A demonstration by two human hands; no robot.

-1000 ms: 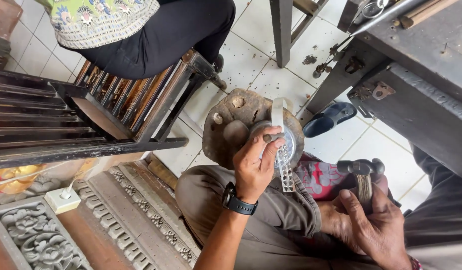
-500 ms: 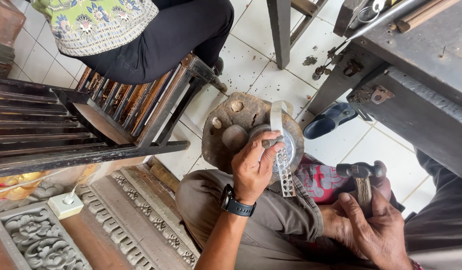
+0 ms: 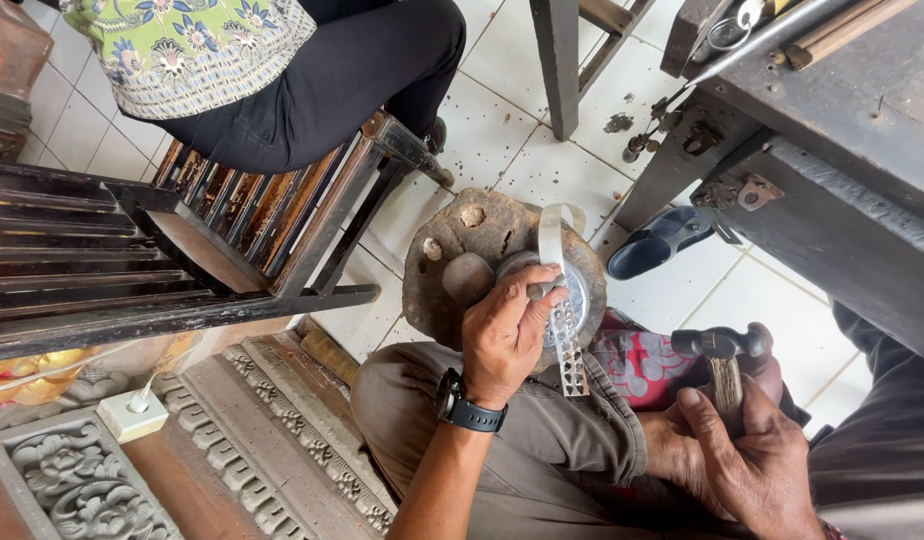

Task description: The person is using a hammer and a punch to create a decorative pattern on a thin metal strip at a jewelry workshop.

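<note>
View from above of a seated person's lap and hands over a white tiled floor (image 3: 502, 120). The left hand (image 3: 504, 335), with a black watch (image 3: 469, 410) on its wrist, is curled closed around a short metal punch (image 3: 538, 289), thumb and fingers pinching it upright on a thin perforated metal strip (image 3: 562, 320). The strip lies across a round metal block (image 3: 582, 290) that sits on a worn wooden stump (image 3: 462, 250); one end of the strip curves up toward 12 o'clock, the other hangs toward 6 o'clock over the person's knee. Stump and strip are near the centre of the view, just at 12 o'clock from the left hand.

The right hand (image 3: 747, 450), at 4 o'clock from the stump, is wrapped closed around the wooden handle of a small hammer (image 3: 722, 350). The dark hammer head is above the fist, apart from the punch, over a red patterned cloth (image 3: 637, 365) on the lap. The person wears grey-brown trousers (image 3: 542, 450).

At 10 o'clock another person in a green floral top and black trousers (image 3: 312, 70) sits on a dark wooden slatted bench (image 3: 232, 220). At 2 o'clock stands a dark, worn counter (image 3: 862, 150) with metal fittings on its edge. A dark blue sandal (image 3: 662, 240) lies on the floor between the counter and the stump. At 8 o'clock are carved grey ornamental panels (image 3: 72, 480) and a white electrical socket (image 3: 127, 410) with a plug in it
</note>
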